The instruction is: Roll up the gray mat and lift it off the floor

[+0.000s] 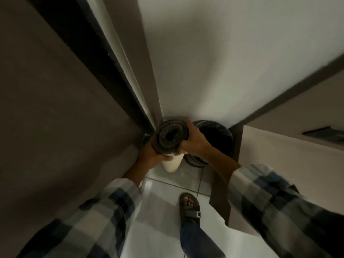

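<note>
My dark gray rolled fabric mat (172, 135) has a blacker core. At its three o'clock is a black round bin (216, 135); at six o'clock, a cream smooth cylinder (171, 164). My cloth sleeves (104, 211) are checked black, white and blue. The glossy white floor tiles (163, 202) have gray grout.

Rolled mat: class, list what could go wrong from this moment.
1. The mat looks loosely coiled, its core open; held between left hand and right hand, it might unwind or slip.
2. The dark bin stands close beside it and could be knocked.
</note>
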